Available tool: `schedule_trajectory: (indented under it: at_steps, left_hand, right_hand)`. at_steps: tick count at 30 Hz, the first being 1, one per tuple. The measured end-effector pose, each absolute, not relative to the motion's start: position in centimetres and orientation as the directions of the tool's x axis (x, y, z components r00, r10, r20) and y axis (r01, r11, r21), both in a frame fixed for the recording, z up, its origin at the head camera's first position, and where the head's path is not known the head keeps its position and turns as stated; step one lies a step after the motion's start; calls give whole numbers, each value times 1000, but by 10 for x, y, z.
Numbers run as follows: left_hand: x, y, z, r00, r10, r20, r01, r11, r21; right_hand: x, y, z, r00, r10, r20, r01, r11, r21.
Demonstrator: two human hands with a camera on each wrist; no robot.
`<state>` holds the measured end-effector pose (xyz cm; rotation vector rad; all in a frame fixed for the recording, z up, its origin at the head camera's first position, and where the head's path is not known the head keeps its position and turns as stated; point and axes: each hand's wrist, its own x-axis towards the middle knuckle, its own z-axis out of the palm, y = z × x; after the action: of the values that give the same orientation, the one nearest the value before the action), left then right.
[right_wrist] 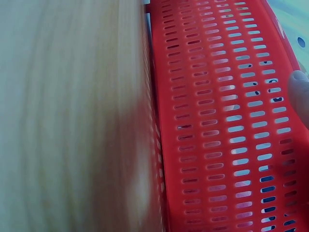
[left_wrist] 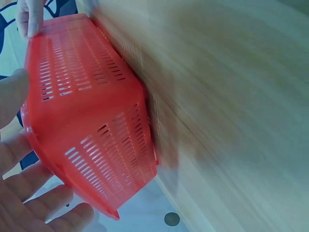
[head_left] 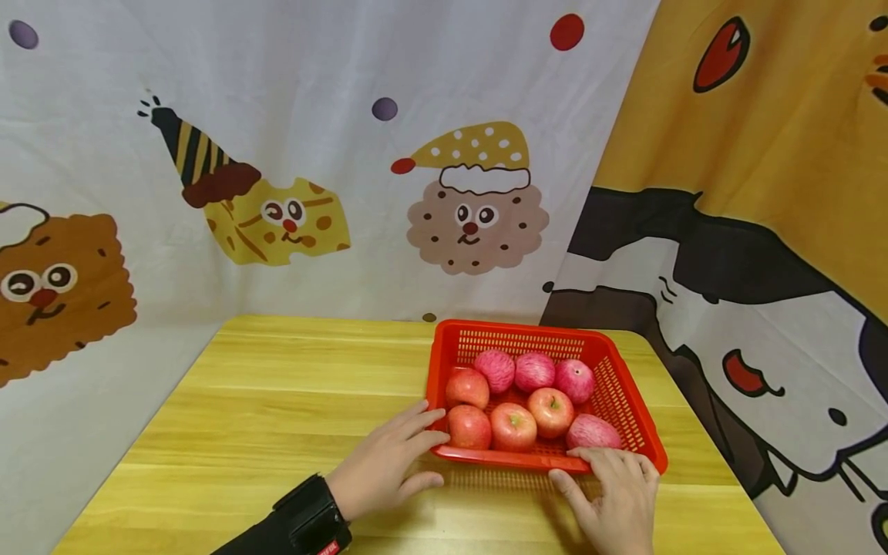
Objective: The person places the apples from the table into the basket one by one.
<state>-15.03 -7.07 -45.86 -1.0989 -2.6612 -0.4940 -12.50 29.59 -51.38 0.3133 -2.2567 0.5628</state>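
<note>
A red slotted plastic basket (head_left: 541, 461) sits on the wooden table, toward its right side. Inside lie several red-yellow apples (head_left: 513, 426), along with several pinker, streaked round fruits (head_left: 534, 371). My left hand (head_left: 388, 461) is at the basket's front left corner, fingers extended along the rim and thumb spread apart. Seen from the left wrist, those fingers (left_wrist: 36, 181) lie by the rim outside the slotted wall. At the front right corner, my right hand (head_left: 617, 493) holds the rim, fingertips over it and thumb (right_wrist: 300, 94) by the outer front wall.
Yellow wood-grain tabletop (head_left: 277, 401) extends to the left of the basket and in front of it. A white cloth with cartoon prints (head_left: 312, 77) hangs behind the table. Along the right edge hangs another printed cloth (head_left: 763, 254). A black band (head_left: 312, 516) wraps the left wrist.
</note>
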Motion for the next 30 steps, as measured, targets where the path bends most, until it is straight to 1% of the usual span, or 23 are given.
schedule_trajectory:
  at_steps: [4,11,18,25,30]
  left_hand:
    - [-144,-73,-459,-701,640,314,710,667,225]
    - [-137,-77,-461,-714,635,295,699,666,260]
    - [-132,-80,-460,-725,630,278,688,668,282]
    - [-130,-80,-461,-722,624,299,692,666,278]
    - [-128,-81,-461,-724,623,298,690,666,283]
  right_hand:
    - [-124,296,-513,-675,-45,736,-389,870,-303]
    - [-125,296,-512,-654,-51,754,-402,869,-290]
    - [-126,295,-512,-654,-52,755,-404,867,-291]
    - [-125,296,-511,-660,-51,749,-400,869,-293]
    - [-126,296,-512,-651,-51,758,-402,870,-287]
